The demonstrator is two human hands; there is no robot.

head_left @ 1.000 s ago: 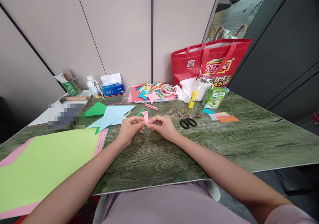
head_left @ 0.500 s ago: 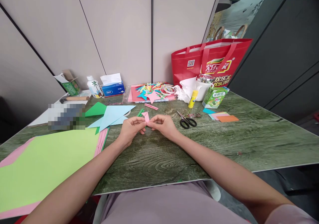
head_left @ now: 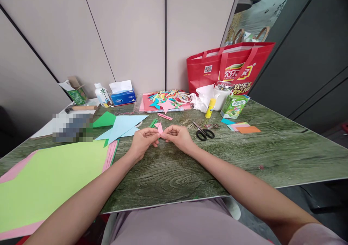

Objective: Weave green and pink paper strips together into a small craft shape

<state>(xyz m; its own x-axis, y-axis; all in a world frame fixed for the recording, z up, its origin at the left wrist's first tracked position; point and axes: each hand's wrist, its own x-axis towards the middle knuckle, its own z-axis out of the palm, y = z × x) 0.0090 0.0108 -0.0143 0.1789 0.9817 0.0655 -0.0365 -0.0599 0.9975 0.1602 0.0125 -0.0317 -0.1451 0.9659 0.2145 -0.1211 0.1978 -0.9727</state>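
A small folded piece of pink paper is pinched between my two hands above the middle of the table. My left hand grips its left side, thumb and fingers closed. From the right, my right hand holds it with thumb and forefinger; the fingertips nearly meet and hide its lower end. Just behind the hands lie green paper strips and pink paper strips. Black-handled scissors rest to the right of my right hand.
Large light-green paper sheets cover the left front, with a light-blue paper star behind. At the back stand a tissue box, glue stick, white mug, green carton and red bag. Coloured paper pieces lie right.
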